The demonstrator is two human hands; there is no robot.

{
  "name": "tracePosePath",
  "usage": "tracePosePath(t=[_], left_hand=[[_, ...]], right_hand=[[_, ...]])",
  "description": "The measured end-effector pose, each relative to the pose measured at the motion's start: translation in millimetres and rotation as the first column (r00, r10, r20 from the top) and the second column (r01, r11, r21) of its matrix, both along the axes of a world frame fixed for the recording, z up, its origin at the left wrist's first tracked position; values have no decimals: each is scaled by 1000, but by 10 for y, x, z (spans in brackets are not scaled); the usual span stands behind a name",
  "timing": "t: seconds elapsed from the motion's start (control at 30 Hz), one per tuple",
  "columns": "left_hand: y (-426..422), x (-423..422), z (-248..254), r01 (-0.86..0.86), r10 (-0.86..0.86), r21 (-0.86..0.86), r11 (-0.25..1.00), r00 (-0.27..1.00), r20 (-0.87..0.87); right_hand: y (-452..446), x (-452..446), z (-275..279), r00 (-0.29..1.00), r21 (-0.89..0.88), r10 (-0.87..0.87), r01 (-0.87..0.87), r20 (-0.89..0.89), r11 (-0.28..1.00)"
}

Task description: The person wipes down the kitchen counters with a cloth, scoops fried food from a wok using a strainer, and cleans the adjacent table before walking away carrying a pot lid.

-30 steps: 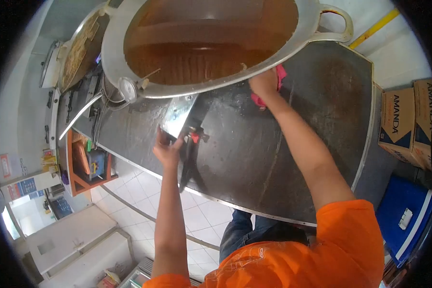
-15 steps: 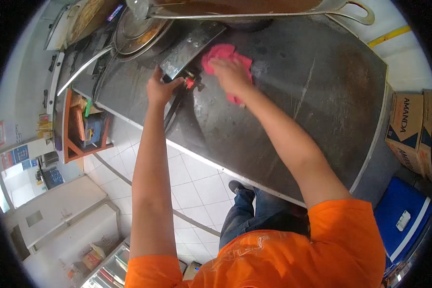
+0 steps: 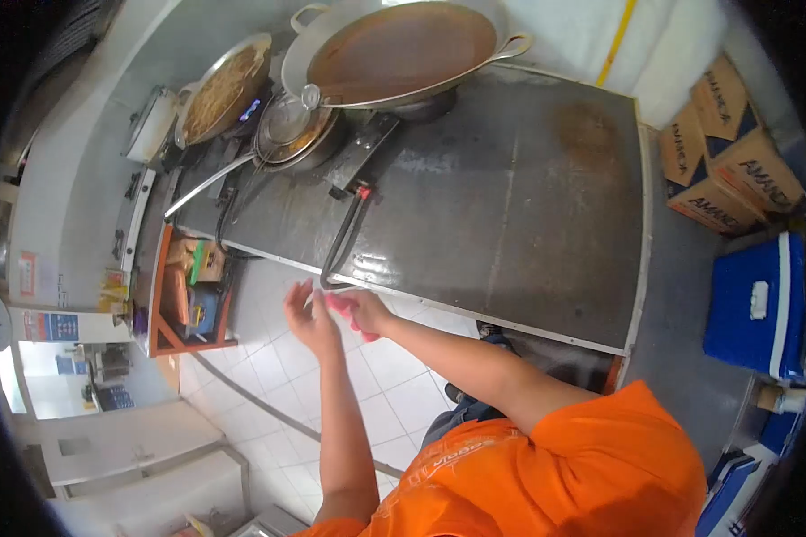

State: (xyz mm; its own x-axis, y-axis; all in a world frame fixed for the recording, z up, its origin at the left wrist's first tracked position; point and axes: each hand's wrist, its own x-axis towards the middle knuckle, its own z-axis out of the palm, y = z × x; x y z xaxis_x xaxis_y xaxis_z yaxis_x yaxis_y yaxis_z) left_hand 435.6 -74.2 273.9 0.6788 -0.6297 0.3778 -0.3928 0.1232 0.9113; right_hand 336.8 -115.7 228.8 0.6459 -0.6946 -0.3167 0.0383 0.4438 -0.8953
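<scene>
My right hand is closed around a bunched pink cloth, just off the front edge of the dark countertop. Beside it, my left hand is raised with its fingers apart and nothing seen in them; whether it brushes the cloth I cannot tell. A black hose hangs over the counter edge right above both hands. It runs up to a red fitting on a metal burner box.
At the back stands a wide pan of brown liquid. Left of it are a long-handled strainer over a pot and another filled pan. Cardboard boxes and a blue cooler stand right. An orange shelf sits left.
My right hand has lifted the pink cloth off the countertop and drawn it back to the front edge. My left hand has left the burner box and come back beside it. The view has shifted.
</scene>
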Motion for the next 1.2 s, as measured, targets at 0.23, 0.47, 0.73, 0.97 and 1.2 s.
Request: tracePosePath(t=[0.23,0.47,0.73,0.97,1.2], left_hand=[[258,422,56,-29,31,198,980,999,-12],[-928,399,-422,98,-287,507,856,907,308],[-2843,841,-1105,-41,-228,486,873,847,481],[-2941,826,-854,159,-390,639,753,890,238],[-2520,562,-874,85,-484,702,707,781,394]], right_hand=[[-529,-2052,89,814,371,-529,426,240,825],[-1767,-4585,-610,324,-688,-889,564,-324,456],[-2798,-4721,-1287,283,-906,-897,-354,-339,231],[-1739,-2595,-1049,872,-730,-368,18,-323,683],[274,-1105,-1009,881,-821,-181,-308,-436,481]])
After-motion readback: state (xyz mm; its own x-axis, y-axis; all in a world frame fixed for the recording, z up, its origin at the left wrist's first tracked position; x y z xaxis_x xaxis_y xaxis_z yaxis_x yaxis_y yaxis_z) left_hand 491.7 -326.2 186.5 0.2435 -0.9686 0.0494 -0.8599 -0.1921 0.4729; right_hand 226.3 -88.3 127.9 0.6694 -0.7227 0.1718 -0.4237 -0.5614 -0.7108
